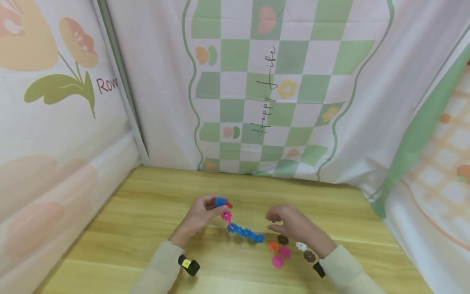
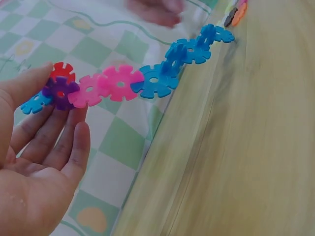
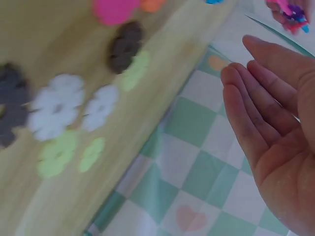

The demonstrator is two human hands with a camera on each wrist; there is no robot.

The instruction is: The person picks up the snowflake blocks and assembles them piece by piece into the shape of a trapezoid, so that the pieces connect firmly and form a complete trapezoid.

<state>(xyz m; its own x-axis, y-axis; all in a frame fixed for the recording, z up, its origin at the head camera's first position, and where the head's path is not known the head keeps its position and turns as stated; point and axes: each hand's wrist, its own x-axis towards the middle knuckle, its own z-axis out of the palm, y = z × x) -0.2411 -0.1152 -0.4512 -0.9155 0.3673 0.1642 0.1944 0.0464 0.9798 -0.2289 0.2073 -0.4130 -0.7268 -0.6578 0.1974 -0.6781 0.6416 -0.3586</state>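
A chain of linked plastic snowflake discs runs from my left hand (image 1: 201, 212), which pinches its end between thumb and fingers. In the left wrist view a red disc (image 2: 62, 70) and a purple disc (image 2: 61, 93) sit by the thumb, followed by pink discs (image 2: 120, 83) and several blue discs (image 2: 156, 81). The blue stretch slants down toward the right in the head view. My right hand (image 1: 293, 222) hovers over the table past the chain's blue end, holding nothing, its fingers loosely bent and the palm bare in the right wrist view.
Loose discs lie on the wooden table (image 1: 227, 267) beneath and beside the right hand: pink (image 1: 277, 261), orange (image 1: 273, 246), brown (image 1: 309, 256) and white (image 1: 301, 246). Pale green discs (image 3: 58, 153) show in the right wrist view. A checked cloth (image 1: 235, 112) hangs at the table's far edge.
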